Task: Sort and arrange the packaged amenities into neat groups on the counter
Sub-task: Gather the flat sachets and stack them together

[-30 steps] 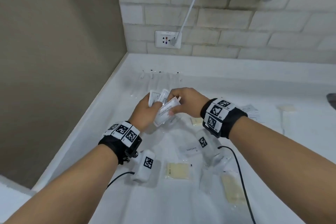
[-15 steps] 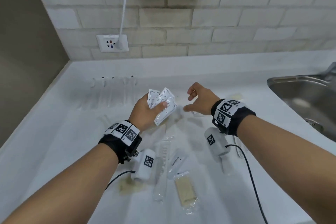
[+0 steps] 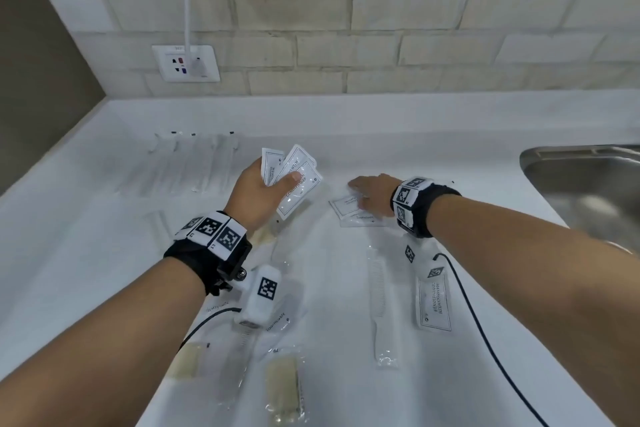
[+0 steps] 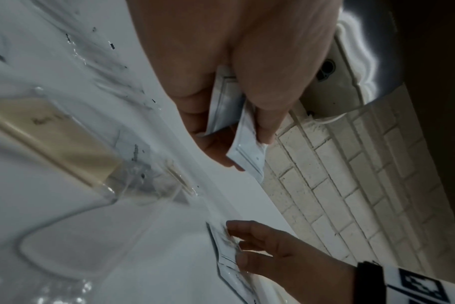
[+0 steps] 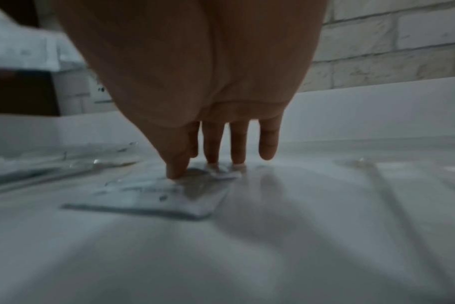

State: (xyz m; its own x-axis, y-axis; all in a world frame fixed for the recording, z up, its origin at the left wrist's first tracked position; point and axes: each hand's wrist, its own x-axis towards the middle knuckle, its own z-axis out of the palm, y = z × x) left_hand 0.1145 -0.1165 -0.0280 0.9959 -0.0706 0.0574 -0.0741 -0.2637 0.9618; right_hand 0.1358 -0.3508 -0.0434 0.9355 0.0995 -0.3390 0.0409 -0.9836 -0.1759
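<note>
A: Left hand (image 3: 258, 192) — what does it have?

B: A fan of three flat white printed sachets (image 3: 292, 180), pinched between the thumb on top and curled fingers beneath, held above the white counter (image 3: 86, 253). The left wrist view shows the fingers (image 4: 203, 107) wrapped round the sachet edges.

A: Right hand (image 3: 372, 192)?

B: Fingers straight, spread, pressing down on a white printed sachet (image 3: 348, 204) lying flat on the counter. In the right wrist view the fingertips (image 5: 178, 171) touch its far edge; nothing is gripped. A second white packet (image 3: 363, 218) lies just beneath it, partly overlapped.

A: Other amenities?

B: A white comb in a clear sleeve (image 3: 379, 302) lies near the right forearm, with another white printed sachet (image 3: 433, 302) just beside it. Pale yellow bars in clear wrap (image 3: 284, 390) lie near the front edge. A row of clear-wrapped slender items (image 3: 194, 163) sits at the back left — contents too faint to tell.

A: Surroundings?

B: Steel sink (image 3: 588, 191) at right; wall socket (image 3: 187, 62) on the brick wall.
</note>
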